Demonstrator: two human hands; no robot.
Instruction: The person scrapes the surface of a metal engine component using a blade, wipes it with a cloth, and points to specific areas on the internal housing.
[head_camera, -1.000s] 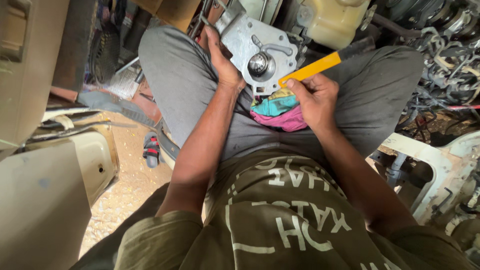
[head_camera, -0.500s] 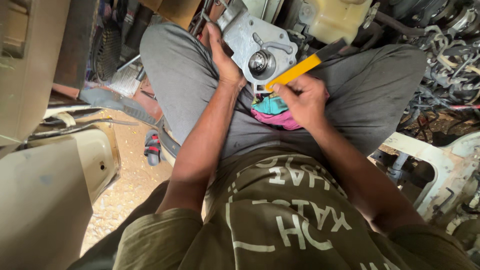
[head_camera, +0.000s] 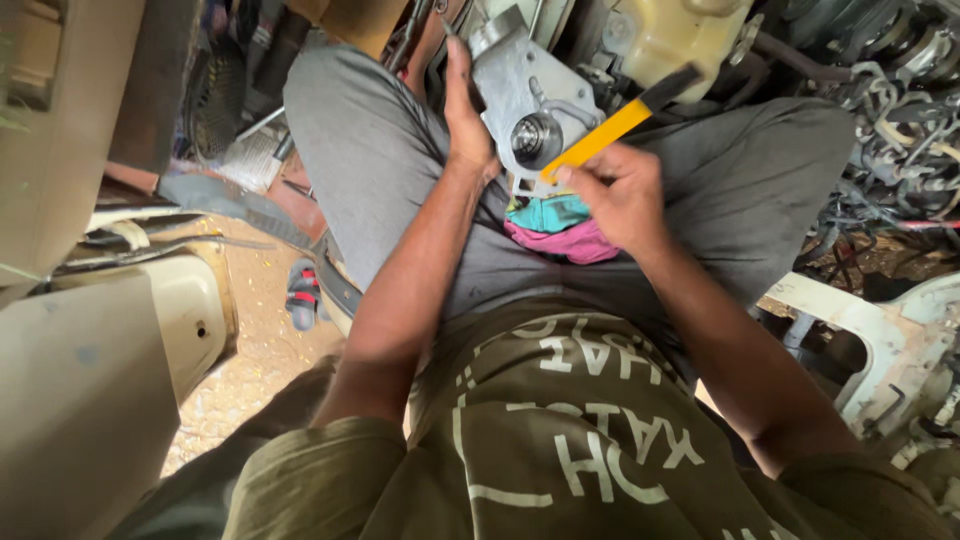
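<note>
Casting (head_camera: 530, 95) rests on the lap, left hand (head_camera: 465, 120) clasped along its left edge. Right hand (head_camera: 620, 195) is clamped on the yellow tool (head_camera: 610, 130); its dark tip now points up-right, steeper than a second ago, the hand drawn lower. Rags (head_camera: 560, 228) lie beneath, touching the casting.

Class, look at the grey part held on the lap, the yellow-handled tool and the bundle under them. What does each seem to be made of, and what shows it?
Grey part: likely cast metal, matte silver, with a shiny machined round hub.
Yellow-handled tool: handle looks like smooth plastic with a black end; its working tip is hidden.
Bundle: soft cloth, teal and pink, creased.
</note>
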